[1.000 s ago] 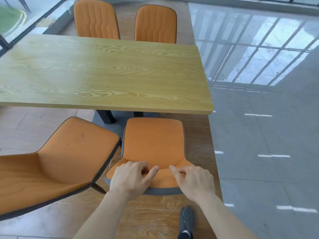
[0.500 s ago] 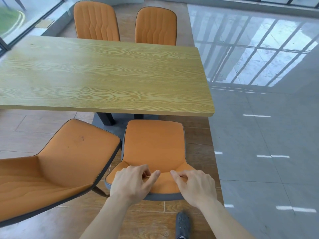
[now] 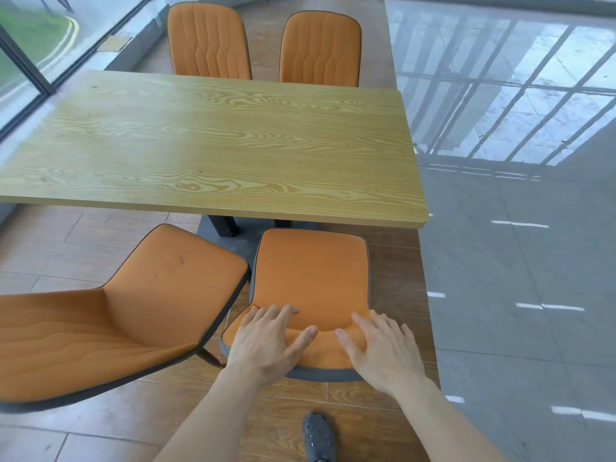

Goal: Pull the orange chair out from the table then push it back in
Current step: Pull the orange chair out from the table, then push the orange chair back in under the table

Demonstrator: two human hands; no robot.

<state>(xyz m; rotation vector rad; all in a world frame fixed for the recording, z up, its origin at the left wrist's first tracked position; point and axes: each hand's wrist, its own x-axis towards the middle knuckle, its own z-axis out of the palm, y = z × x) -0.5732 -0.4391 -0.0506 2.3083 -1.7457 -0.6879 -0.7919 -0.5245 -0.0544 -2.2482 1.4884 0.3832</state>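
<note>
The orange chair [image 3: 311, 271] with a grey rim stands just in front of the near edge of the wooden table [image 3: 213, 145]. Its whole seat shows, and the seat's front edge lies right at the table edge. My left hand [image 3: 266, 341] lies flat on the left part of the backrest top, fingers stretched and apart. My right hand [image 3: 383, 348] lies flat on the right part in the same way. Neither hand curls around the backrest.
A second orange chair [image 3: 116, 311] stands turned at an angle close on the left, almost touching the first. Two more orange chairs [image 3: 208, 41] [image 3: 320, 50] stand at the table's far side. A dark table leg [image 3: 223, 225] is under the table. My shoe [image 3: 318, 438] is behind the chair. Grey floor [image 3: 516, 295] stretches to the right.
Both hands had their fingers curled on the backrest top; now the fingers are straightened and spread flat. The chair has hardly shifted.
</note>
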